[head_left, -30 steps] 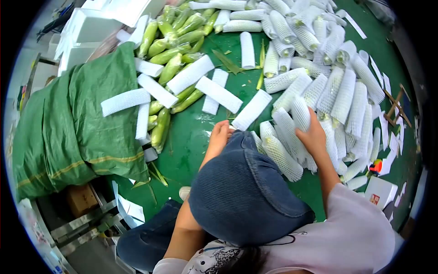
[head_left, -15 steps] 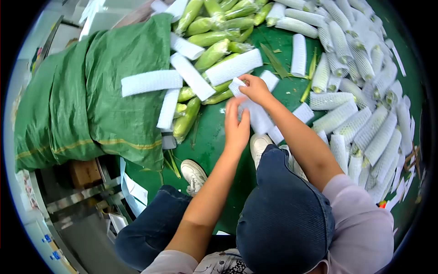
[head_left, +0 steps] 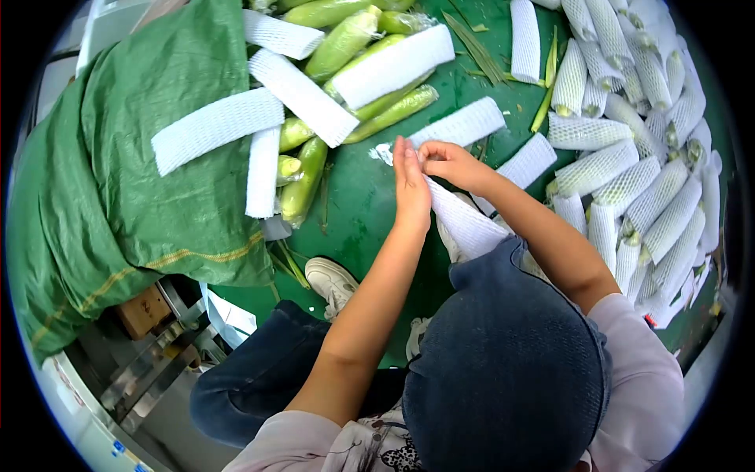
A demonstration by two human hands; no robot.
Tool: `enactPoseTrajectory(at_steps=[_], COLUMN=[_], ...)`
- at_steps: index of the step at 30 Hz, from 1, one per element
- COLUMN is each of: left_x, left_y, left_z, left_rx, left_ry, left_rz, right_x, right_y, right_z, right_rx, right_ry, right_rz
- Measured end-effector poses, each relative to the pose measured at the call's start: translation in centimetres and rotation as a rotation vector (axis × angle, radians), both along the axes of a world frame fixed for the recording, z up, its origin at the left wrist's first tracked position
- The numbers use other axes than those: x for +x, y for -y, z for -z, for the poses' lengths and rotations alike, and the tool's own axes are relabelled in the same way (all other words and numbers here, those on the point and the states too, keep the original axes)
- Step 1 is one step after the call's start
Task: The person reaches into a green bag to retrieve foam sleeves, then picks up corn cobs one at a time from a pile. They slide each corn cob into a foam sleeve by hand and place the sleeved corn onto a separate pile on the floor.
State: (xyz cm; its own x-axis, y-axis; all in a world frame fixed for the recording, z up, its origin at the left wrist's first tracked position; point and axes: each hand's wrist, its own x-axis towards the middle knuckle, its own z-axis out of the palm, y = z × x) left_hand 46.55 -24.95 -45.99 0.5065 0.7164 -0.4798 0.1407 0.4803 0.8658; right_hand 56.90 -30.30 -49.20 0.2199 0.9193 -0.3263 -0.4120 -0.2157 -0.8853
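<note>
A white foam net sleeve [head_left: 464,219] slants down to the right from between my two hands, its lower end close to the cap. My right hand [head_left: 456,165] pinches the sleeve's upper end with curled fingers. Alongside it, my left hand [head_left: 411,187] has its fingers stretched upward, with the palm against the sleeve's end. Beyond my hands lies another flat foam sleeve [head_left: 460,124], and one more sleeve [head_left: 525,164] is to their right. Plastic-wrapped green corn cobs [head_left: 391,114] lie ahead, with a foam sleeve [head_left: 393,67] across them.
A green woven sack [head_left: 102,189] fills the left side, with foam sleeves [head_left: 220,126] lying over its mouth and the corn. Many cobs in foam sleeves [head_left: 661,197] are heaped at right. Loose husk leaves [head_left: 476,51] lie on the green surface. A denim cap [head_left: 503,370] blocks the lower middle.
The view has shifted, so the sack and corn appear farther left and higher. My left hand has come up against the sleeve's end, beside my right hand. The sleeve now looks narrower.
</note>
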Motion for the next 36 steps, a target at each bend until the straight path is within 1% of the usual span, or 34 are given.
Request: enactPoseTrajectory(at_steps=[1,2,3,4,5,6,7,8,10,12,14,17,19,20,21,22,23,24,25,26,28,29,30,31,32,33,34,35,36], left_x=[-0.3,-0.8,-1.3,-0.8,-0.6,-0.6,-0.6,-1.5,-1.9,-1.6,-0.7,0.0,-0.9,-1.1,-1.7,-1.7,-2.7,-4.0,-5.2,-6.3,-7.9,-8.4,-8.7,-8.5,-8.1,-7.6,-6.9,-6.3,-5.8], left_y=[0.0,-0.3,-0.1,0.0,-0.3,-1.3,-2.9,-5.3,-8.5,-9.0,-8.3,-8.8,-9.6,-9.6,-8.9,-7.6,-6.6,-5.6,-4.7,-3.8,-2.5,-2.1,-2.0,-1.9,-1.7,-1.6,-1.5,-1.5,-1.5], left_z=[0.7,1.9,4.0,2.4,1.1,-0.1,-0.5,0.6,-0.4,-0.4,-1.1,-0.1,2.4,3.4,4.3,3.0,2.9,2.9,2.9,2.9,3.3,3.6,3.5,2.9,3.2,3.5,3.8,4.1,3.2], left_rx=[-0.010,-0.011,0.339,0.587,0.259,-0.066,-0.171,-0.353,-0.376,-0.424,-0.483,-0.540,-0.632,-0.682,-0.634,-0.595,-0.588,-0.577,-0.556,-0.533,-0.536,-0.558,-0.572,-0.659,-0.675,-0.690,-0.709,-0.733,-0.669], left_ry=[-0.062,-0.121,-0.183,-0.100,-0.079,-0.061,0.022,0.193,0.160,0.144,0.200,0.182,0.126,0.107,0.074,0.030,0.105,0.176,0.226,0.281,0.349,0.364,0.382,0.307,0.379,0.437,0.504,0.542,0.570], left_rz=[0.040,0.079,0.192,0.213,0.186,0.158,0.003,-0.110,-0.151,-0.045,0.062,-0.004,-0.194,-0.291,-0.298,-0.329,-0.299,-0.267,-0.256,-0.244,-0.203,-0.173,-0.142,-0.179,-0.200,-0.243,-0.277,-0.317,-0.247], right_x=[-0.7,-0.6,-0.4,-0.1,0.6,0.7,0.9,0.9,3.0,5.9,8.5,8.2,7.0,6.4,5.2,3.5,1.8,0.2,-1.4,-3.0,-5.5,-6.6,-7.7,-8.4,-8.5,-8.0,-6.7,-5.6,-4.3], right_y=[0.0,-0.2,0.0,0.3,0.4,0.7,0.5,0.3,0.9,-2.4,-6.0,-9.8,-9.6,-9.1,-8.7,-8.1,-7.2,-6.0,-4.8,-3.4,0.2,1.9,3.4,4.4,4.7,4.8,4.9,4.8,4.8], right_z=[1.0,0.5,-0.1,-0.5,-0.5,-0.7,-3.6,-5.1,0.9,-1.1,3.3,1.6,0.0,-0.5,-0.1,0.4,2.0,-0.9,1.4,3.0,2.4,2.4,2.0,1.8,0.8,-0.3,-2.0,-5.0,-8.8], right_rx=[0.154,0.121,0.089,0.054,0.040,-0.024,-0.084,-0.141,-0.322,-0.595,-0.383,-0.158,-0.191,-0.209,-0.173,-0.149,-0.169,-0.268,-0.236,-0.190,-0.198,-0.217,-0.277,-0.270,-0.231,-0.216,-0.277,-0.259,-0.247], right_ry=[0.257,0.152,0.047,-0.057,-0.056,-0.259,-0.462,-0.665,0.089,0.636,0.496,-0.065,-0.069,-0.062,0.060,0.111,0.105,0.256,0.272,0.265,0.163,0.182,0.274,0.337,0.231,0.239,0.270,0.524,0.782], right_rz=[0.223,0.331,0.436,0.538,0.475,0.408,0.336,0.258,-0.061,0.039,0.483,0.560,0.482,0.440,0.369,0.346,0.314,0.343,0.400,0.499,0.589,0.561,0.474,0.384,0.363,0.333,0.248,0.217,0.192])
